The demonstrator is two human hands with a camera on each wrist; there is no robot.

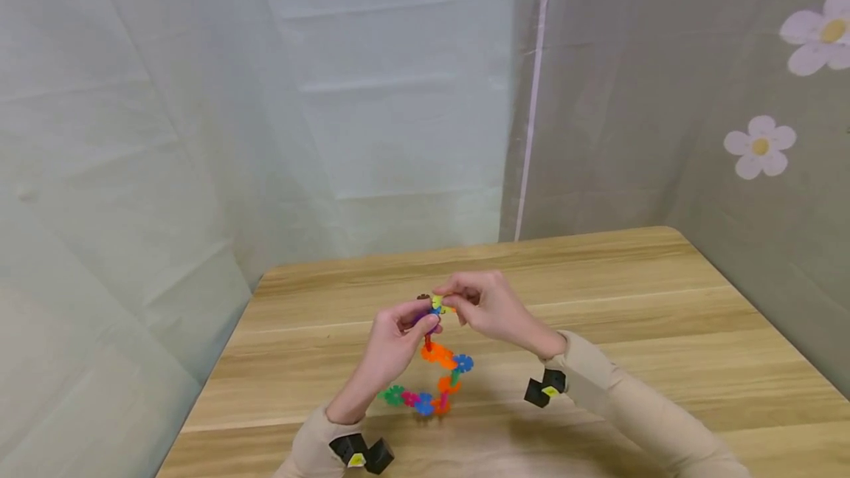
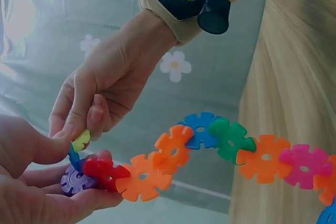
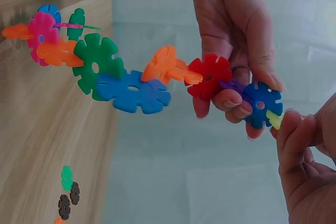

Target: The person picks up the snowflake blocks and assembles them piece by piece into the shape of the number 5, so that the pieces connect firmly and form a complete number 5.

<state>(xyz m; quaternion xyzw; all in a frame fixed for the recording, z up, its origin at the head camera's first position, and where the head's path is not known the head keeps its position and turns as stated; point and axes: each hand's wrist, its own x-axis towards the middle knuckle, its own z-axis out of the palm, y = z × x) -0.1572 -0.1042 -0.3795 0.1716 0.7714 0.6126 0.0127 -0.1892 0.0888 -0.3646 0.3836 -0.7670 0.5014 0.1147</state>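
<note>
A chain of slotted plastic snowflake discs hangs from my left hand (image 1: 392, 341) down toward the table. My left fingers hold its upper end at the blue disc (image 3: 263, 104) and the purple disc (image 2: 79, 181). Just below the fingers come a red disc (image 2: 106, 172) and an orange disc (image 2: 144, 178). Between thumb and fingertips my right hand (image 1: 488, 305) pinches a yellow disc (image 3: 274, 119), mostly covered by the fingers, at the edge of the blue one. Farther along are blue, green, orange and pink discs, with a green disc (image 1: 395, 395) near the low end.
The wood-grain table (image 1: 631, 279) spans the space below both hands. Loose discs lie on it, among them a light green disc (image 3: 66, 178) and a dark brown disc (image 3: 64, 206). Pale curtains (image 1: 398, 94) hang behind and beside the table.
</note>
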